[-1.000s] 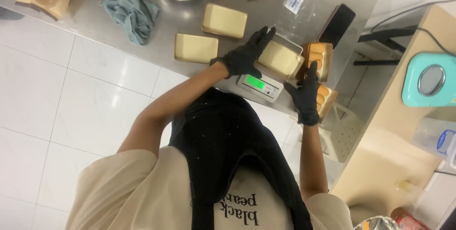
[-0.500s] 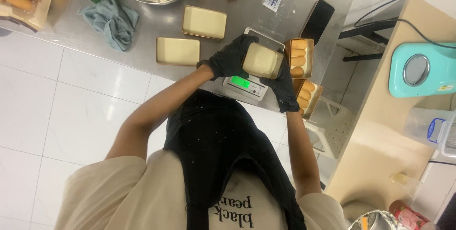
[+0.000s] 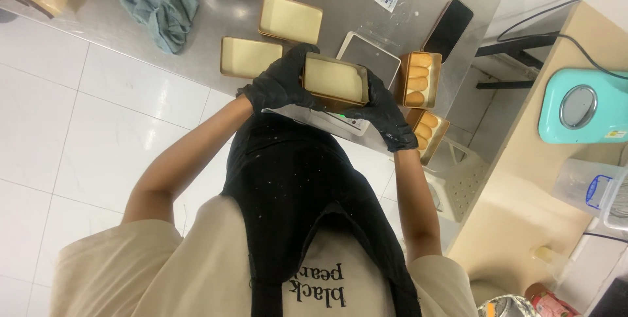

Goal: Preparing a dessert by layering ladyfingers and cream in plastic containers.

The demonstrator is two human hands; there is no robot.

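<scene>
Gold tin (image 3: 335, 79) clamped between left hand (image 3: 280, 86) and right hand (image 3: 384, 111), above the scale (image 3: 340, 121); each grip pinching 1 end.

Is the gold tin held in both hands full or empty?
Full: the gold tin, held between the left hand and right hand, shows smooth pale cream up to its rim.

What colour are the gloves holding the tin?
Black, on both hands, seen from the head camera.

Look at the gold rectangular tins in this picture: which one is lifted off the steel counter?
The cream-filled tin gripped between the left hand and right hand, above the scale. The other filled tins lie flat on the counter, untouched.
</scene>
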